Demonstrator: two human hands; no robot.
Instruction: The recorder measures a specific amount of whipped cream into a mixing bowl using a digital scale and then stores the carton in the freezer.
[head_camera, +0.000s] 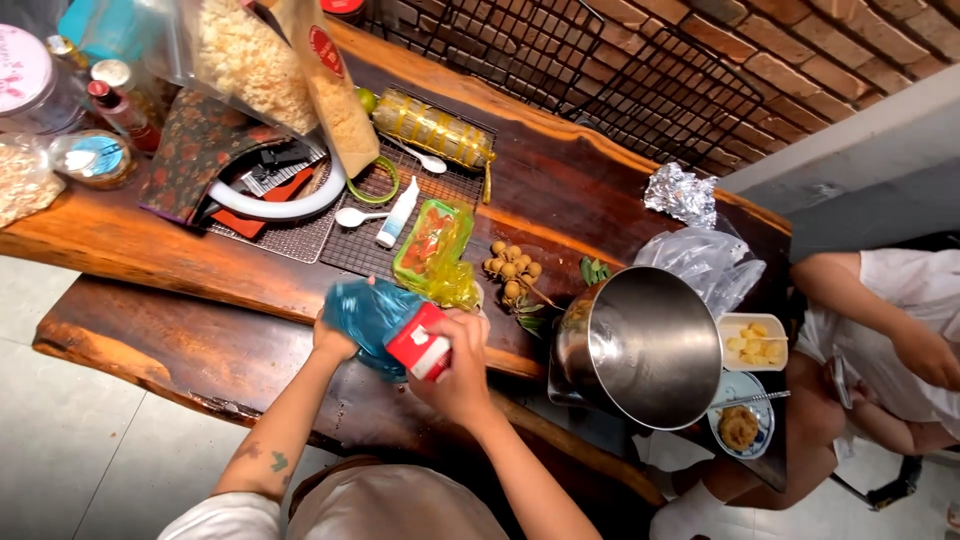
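White short sleeves, forearm tattoo

The table (150, 250) is dark, glossy wood with rough edges. The mixing bowl (645, 345) is smooth, shiny metal. The blue bag (365, 312) is thin, crinkled plastic; the red carton (420, 340) looks like glossy card. The crumpled foil (680, 195) gleams.

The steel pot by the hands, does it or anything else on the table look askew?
Yes. The steel pot is tipped on its side, mouth open toward the camera, at the wooden table's edge. It looks empty; nothing appears spilled.
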